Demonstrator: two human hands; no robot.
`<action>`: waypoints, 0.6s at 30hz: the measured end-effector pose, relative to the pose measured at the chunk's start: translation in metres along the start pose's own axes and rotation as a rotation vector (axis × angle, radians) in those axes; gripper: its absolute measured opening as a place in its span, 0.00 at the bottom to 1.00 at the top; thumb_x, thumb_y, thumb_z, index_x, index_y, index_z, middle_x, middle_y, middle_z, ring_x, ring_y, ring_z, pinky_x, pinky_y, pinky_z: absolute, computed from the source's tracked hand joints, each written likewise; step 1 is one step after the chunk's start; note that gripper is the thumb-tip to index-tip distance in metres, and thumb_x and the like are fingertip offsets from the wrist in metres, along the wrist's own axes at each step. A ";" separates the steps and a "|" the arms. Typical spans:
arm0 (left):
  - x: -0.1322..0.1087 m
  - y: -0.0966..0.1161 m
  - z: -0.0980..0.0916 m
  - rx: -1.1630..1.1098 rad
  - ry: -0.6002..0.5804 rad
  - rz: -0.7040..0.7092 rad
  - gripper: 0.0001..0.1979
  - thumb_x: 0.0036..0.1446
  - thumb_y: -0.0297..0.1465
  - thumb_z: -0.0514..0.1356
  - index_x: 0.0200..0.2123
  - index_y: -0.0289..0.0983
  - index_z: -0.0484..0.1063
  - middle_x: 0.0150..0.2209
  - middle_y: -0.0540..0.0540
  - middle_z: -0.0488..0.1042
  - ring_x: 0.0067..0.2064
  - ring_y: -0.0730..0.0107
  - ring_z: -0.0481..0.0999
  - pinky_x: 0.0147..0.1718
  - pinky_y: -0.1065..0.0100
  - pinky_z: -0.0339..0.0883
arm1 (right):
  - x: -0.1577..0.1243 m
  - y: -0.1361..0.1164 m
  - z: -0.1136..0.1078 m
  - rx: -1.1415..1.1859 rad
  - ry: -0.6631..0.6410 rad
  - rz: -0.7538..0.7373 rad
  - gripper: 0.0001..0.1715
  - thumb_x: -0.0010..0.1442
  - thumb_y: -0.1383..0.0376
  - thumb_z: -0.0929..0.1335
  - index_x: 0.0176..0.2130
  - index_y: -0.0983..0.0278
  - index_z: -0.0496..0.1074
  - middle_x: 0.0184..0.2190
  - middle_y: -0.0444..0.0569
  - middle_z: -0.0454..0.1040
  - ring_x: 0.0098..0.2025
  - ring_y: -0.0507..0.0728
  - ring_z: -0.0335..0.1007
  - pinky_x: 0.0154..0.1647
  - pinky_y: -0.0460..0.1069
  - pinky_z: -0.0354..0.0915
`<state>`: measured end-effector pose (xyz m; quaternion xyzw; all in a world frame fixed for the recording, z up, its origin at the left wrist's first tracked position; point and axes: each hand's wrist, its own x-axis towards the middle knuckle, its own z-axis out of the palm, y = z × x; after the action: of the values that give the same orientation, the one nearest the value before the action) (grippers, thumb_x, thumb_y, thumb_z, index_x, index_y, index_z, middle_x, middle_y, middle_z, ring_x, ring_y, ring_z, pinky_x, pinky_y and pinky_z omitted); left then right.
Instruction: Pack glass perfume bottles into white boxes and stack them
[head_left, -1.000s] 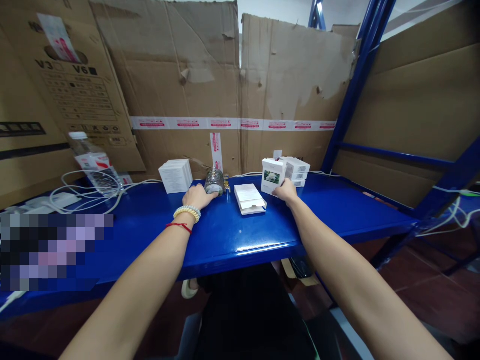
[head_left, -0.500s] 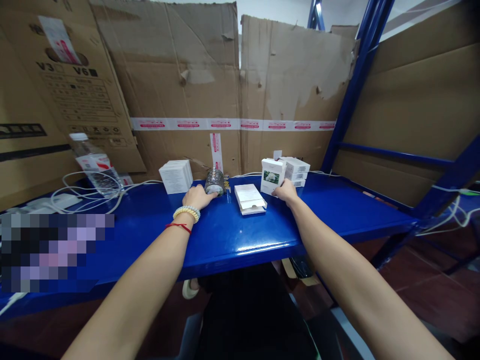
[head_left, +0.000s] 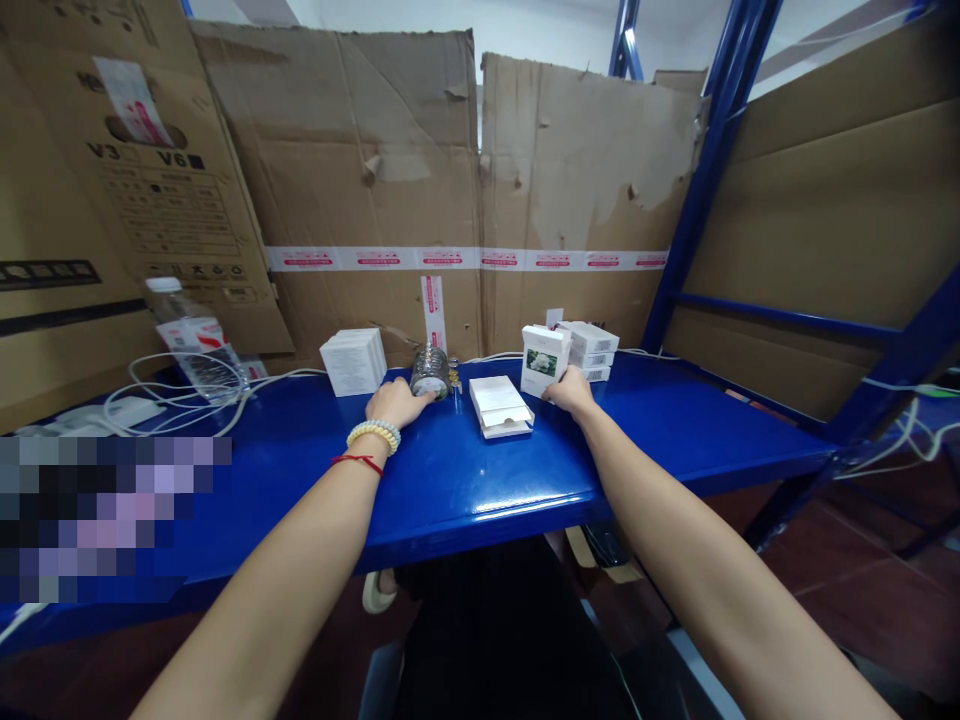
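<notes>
Right hand [head_left: 570, 393] pinches the upright picture box [head_left: 541, 362] by its lower right corner; low grip, so it may tip. Box stack [head_left: 592, 345] sits just behind that hand, could topple if bumped. Left hand [head_left: 400, 402] touches the dark round item [head_left: 430, 372], can't tell if gripped; a nudge might roll it into small metal pieces [head_left: 454, 378] beside it. Open white box [head_left: 495, 396] between hands: loose flap could snag.

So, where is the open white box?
In the head view, the open white box lies centrally on the blue shelf, between left hand and right hand.
</notes>
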<state>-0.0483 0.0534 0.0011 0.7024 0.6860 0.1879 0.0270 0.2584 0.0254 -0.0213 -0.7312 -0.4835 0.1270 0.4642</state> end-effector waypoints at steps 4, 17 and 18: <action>0.000 0.001 0.000 -0.013 -0.016 0.000 0.32 0.50 0.54 0.53 0.45 0.32 0.71 0.48 0.27 0.75 0.50 0.41 0.75 0.42 0.55 0.68 | -0.003 -0.005 -0.003 -0.078 -0.053 0.049 0.25 0.38 0.73 0.72 0.39 0.65 0.68 0.45 0.58 0.76 0.49 0.67 0.73 0.45 0.57 0.70; -0.024 0.018 -0.023 -0.340 0.378 0.126 0.27 0.49 0.37 0.61 0.51 0.33 0.62 0.51 0.35 0.68 0.54 0.53 0.70 0.54 0.58 0.65 | -0.019 -0.033 -0.006 0.288 0.047 -0.295 0.24 0.47 0.70 0.70 0.45 0.62 0.66 0.43 0.49 0.77 0.43 0.57 0.74 0.46 0.51 0.70; -0.025 0.020 -0.023 -0.393 0.419 0.208 0.26 0.49 0.35 0.61 0.52 0.33 0.61 0.51 0.37 0.67 0.53 0.57 0.70 0.54 0.60 0.65 | -0.024 -0.036 -0.006 0.281 0.061 -0.360 0.23 0.48 0.69 0.70 0.46 0.62 0.67 0.42 0.49 0.77 0.42 0.57 0.74 0.46 0.51 0.69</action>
<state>-0.0361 0.0225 0.0224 0.6962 0.5517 0.4593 0.0010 0.2289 0.0062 0.0048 -0.5648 -0.5694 0.0860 0.5912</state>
